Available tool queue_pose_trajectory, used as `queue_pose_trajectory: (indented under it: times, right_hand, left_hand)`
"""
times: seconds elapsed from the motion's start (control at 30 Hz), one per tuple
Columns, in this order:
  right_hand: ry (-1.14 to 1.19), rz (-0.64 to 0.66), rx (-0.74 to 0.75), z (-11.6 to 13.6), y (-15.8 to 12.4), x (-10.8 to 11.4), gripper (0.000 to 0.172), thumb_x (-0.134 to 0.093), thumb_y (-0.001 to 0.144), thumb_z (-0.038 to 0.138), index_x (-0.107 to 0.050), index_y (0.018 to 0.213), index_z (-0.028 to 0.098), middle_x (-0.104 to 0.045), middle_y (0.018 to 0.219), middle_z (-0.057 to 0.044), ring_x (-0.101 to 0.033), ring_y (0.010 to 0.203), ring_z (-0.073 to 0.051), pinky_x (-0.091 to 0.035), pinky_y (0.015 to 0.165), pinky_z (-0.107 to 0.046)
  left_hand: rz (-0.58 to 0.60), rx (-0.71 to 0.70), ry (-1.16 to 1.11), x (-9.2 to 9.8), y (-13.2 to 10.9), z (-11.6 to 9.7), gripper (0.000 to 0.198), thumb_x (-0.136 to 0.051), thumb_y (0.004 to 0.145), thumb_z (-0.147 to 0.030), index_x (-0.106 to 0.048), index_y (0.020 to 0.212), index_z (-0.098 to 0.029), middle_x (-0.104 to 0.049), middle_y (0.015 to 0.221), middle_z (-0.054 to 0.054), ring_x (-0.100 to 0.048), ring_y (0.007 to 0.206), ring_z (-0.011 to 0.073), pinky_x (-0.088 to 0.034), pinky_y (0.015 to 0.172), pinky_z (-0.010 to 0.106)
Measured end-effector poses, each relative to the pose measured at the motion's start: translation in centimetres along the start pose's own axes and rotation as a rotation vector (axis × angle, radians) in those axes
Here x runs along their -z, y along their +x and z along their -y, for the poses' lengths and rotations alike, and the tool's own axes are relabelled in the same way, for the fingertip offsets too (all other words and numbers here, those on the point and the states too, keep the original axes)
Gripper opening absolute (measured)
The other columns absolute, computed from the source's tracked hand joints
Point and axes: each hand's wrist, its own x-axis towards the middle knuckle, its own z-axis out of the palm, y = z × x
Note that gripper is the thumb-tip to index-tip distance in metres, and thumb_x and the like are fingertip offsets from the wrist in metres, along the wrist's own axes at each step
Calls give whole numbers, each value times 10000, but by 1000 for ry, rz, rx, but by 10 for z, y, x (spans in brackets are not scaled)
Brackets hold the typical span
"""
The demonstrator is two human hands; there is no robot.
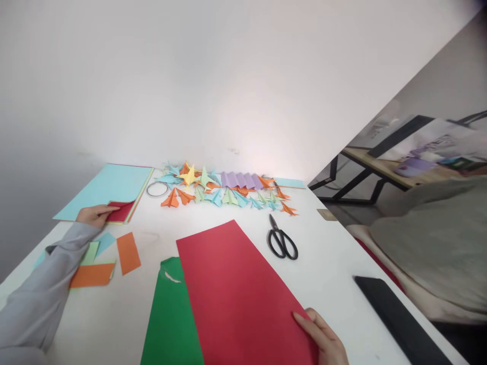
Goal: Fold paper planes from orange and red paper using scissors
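Note:
My right hand [325, 337] pinches the lower right edge of a large red paper sheet [243, 294] between thumb and fingers. The sheet overlaps a green paper sheet [167, 314] with a torn-looking slit near its top. At the far left, my left hand [93, 215] has its fingers closed on a small dark red paper piece [120, 210], which lies over the corner of a stack of coloured paper with a light blue sheet [110, 185] on top. Below my left forearm and hand lie orange paper rectangles [128, 252] and a light green paper piece [90, 253].
Black-handled scissors [281, 243] lie right of the red sheet. Folded paper planes [228, 196], a pleated purple paper strip [242, 180] and a ring-shaped roll [157, 189] line the back by the wall. A black flat object [395, 317] lies at the right edge.

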Motion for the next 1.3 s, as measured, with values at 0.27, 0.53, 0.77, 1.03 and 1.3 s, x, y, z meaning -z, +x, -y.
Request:
queue_pose_trajectory:
  times: [0.27,0.53,0.77,1.03,1.3]
  right_hand:
    - [54,37,-15,-3,2,3,450,-812,503,263,-370,557,201,-538,476,66,-477,432,-107,-362,422,-206]
    - [81,60,0,-14,8,10,341,-813,538,303,-498,600,188,-651,603,40,-582,549,-115,-467,509,-198]
    - [62,39,-36,-11,-1,8,629,-821,532,301,-591,1117,286,-728,901,1,-679,721,-182,-543,590,-261]
    - [132,98,-179,9,-12,0,480,-821,497,229,-706,961,184,-692,1083,-87,-684,894,-221,-587,684,-257]
    - [-39,280,-227,12,-5,13,494,-844,528,229,-699,996,174,-727,966,-91,-698,838,-196,-581,723,-248]
  left_hand:
    - [44,27,27,0,9,-3,200,-488,562,-284,-687,568,-269,-717,668,-96,-618,671,144,-473,717,231]
    - [144,141,90,13,17,-22,156,-495,487,-307,-642,437,-292,-644,501,-110,-586,565,135,-480,625,232]
    - [206,-203,-49,36,2,-58,300,-570,655,-538,-699,563,-283,-561,1281,-102,-525,1154,228,-346,1035,384]
    - [647,-628,-255,-25,-154,-164,731,-595,713,-401,-331,1392,-343,-399,1437,43,-353,1326,266,-284,1099,422]
    - [496,-889,-272,-78,-199,-174,522,-391,865,-146,-335,1365,-285,-563,1293,80,-355,1327,218,-293,1089,463]
